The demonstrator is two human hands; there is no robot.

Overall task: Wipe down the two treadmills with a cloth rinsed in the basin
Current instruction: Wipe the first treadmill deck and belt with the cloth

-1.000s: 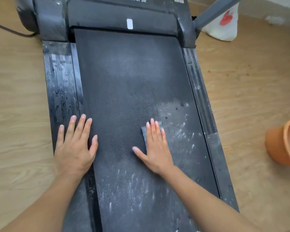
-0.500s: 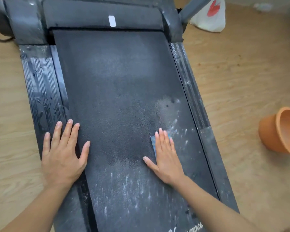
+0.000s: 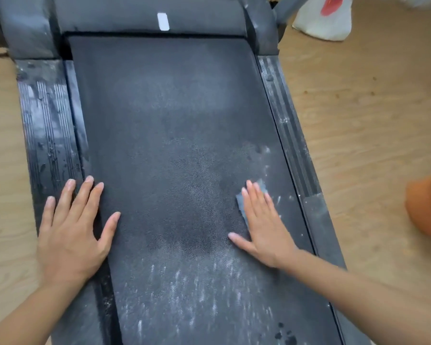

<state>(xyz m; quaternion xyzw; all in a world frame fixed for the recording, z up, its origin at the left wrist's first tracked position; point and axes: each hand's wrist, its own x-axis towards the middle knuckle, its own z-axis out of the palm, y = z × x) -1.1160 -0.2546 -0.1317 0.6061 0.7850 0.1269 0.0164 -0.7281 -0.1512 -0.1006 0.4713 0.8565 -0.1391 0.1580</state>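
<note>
A black treadmill belt [image 3: 174,135] fills the view, dusty with white streaks near me and a darker wiped patch in the middle. My right hand [image 3: 264,222] lies flat with straight fingers on a small grey-blue cloth [image 3: 241,205], pressing it onto the right side of the belt; only the cloth's edges show past my fingers. My left hand [image 3: 72,232] rests flat and spread over the belt's left edge and the wet left side rail [image 3: 47,125]. The orange basin [image 3: 428,207] lies tilted on the floor at the right edge.
The treadmill's grey motor cover [image 3: 149,18] and an upright post [image 3: 291,6] stand at the top. A white bag with a red heart [image 3: 326,18] sits on the wooden floor [image 3: 371,108] at the top right. The right side rail [image 3: 289,125] is dusty.
My right hand has slid the cloth to the right across the belt, toward the right rail. The left hand stays pressed on the left edge. The view has shifted slightly.
</note>
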